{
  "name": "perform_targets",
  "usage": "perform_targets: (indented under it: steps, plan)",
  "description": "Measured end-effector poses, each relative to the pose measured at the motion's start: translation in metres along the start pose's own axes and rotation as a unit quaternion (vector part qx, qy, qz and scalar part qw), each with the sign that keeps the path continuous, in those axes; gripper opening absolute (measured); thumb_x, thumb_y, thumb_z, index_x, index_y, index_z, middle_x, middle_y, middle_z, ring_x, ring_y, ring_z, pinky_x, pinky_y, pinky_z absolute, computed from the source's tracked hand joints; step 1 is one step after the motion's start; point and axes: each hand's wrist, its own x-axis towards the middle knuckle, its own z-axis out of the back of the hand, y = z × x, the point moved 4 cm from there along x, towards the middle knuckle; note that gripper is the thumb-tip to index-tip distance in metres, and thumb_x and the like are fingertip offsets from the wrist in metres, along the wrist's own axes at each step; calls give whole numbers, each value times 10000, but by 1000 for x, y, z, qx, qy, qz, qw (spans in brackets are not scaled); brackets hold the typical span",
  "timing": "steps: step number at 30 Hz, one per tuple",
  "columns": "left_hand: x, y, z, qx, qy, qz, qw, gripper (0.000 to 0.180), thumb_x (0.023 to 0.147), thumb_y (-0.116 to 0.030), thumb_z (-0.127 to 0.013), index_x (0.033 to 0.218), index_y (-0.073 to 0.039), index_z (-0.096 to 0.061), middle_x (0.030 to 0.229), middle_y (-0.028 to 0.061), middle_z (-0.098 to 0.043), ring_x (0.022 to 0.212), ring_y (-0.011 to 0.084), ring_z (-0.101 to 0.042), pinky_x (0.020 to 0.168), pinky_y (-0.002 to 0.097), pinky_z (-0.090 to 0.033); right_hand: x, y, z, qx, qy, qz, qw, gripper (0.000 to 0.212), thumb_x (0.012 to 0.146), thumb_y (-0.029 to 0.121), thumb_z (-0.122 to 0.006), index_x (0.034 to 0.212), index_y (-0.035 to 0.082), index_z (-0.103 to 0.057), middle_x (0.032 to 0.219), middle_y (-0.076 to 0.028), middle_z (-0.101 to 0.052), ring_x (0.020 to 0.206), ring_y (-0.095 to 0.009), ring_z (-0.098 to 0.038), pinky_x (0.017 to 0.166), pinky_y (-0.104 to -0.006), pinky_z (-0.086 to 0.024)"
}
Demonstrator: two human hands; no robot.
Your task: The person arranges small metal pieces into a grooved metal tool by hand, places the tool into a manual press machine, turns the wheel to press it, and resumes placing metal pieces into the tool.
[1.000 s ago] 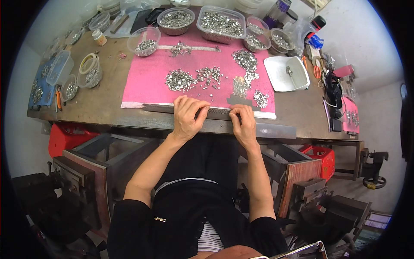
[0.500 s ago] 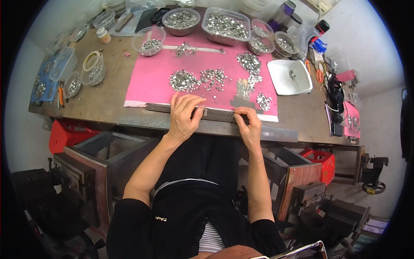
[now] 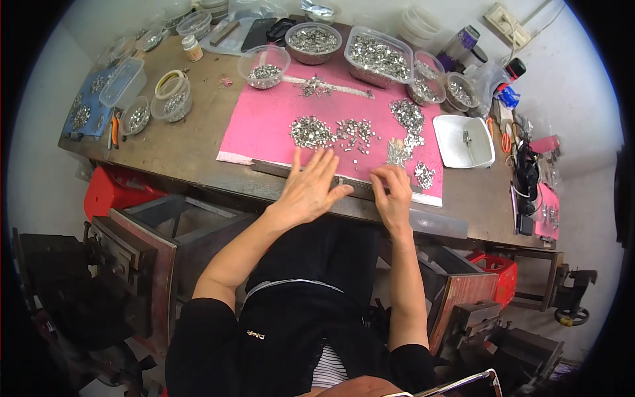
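Observation:
My left hand (image 3: pixel 307 190) lies flat over the dark metal bar (image 3: pixel 272 169) at the bench's front edge, its fingers spread and the thumb pointing right. A row of small dark metal pieces (image 3: pixel 357 184) runs along the bar between my hands. Near the right end of this row my right hand (image 3: pixel 395 193) has its fingers curled and pinched; what it holds, if anything, is hidden. Just beyond my hands, small shiny metal pieces lie in a larger pile (image 3: pixel 311 132) and a looser pile (image 3: pixel 355 134) on the pink mat (image 3: pixel 258 119).
Behind the mat stand a round tub (image 3: pixel 314 40) and a rectangular tub (image 3: pixel 379 58) of metal pieces. A white tray (image 3: pixel 446 142) sits to the right, near orange-handled scissors (image 3: pixel 506 142). Pliers (image 3: pixel 115 132) lie at the left. A grey metal strip (image 3: pixel 440 225) runs along the front edge.
My left hand has opened out flat, its thumb no longer at the row's left end. My right hand stays near the row's right end. The whole view has shifted and tilted slightly.

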Motion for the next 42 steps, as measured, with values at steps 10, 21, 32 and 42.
perform_targets:
  steps: [10, 21, 32, 42]
  plan:
    - [8, 46, 34, -73, -212, 12, 974, 143, 899, -227, -736, 989, -116, -743, 964, 35, -712, 959, 232, -636, 995, 506, -367, 52, 15, -69, -79, 67, 76, 992, 108, 854, 123, -748, 951, 81, -724, 911, -73, -610, 897, -278, -581, 822, -428, -420]
    - [33, 54, 20, 9, -225, -48, 973, 66, 861, -202, -757, 921, -178, -742, 847, 5, -623, 929, 242, -574, 984, 497, -351, 56, 8, -72, -110, 59, 71, 990, 67, 841, 96, -708, 827, 72, -647, 855, -87, -603, 872, -284, -591, 805, -430, -401]
    - [47, 58, 17, 25, -161, -130, 978, 63, 875, -181, -737, 910, -144, -699, 895, 16, -603, 969, 235, -575, 1020, 508, -342, 0, 21, -23, 41, 86, 82, 992, 179, 791, -36, -715, 920, 39, -616, 896, -101, -612, 833, -310, -585, 751, -413, -447]
    - [36, 66, 33, -23, -209, -87, 974, 82, 862, -198, -758, 919, -155, -716, 886, 8, -606, 957, 222, -582, 1022, 499, -334, -4, 27, -22, -37, 97, 158, 982, 227, 761, -22, -726, 955, 50, -633, 948, -78, -611, 862, -281, -577, 758, -396, -448]
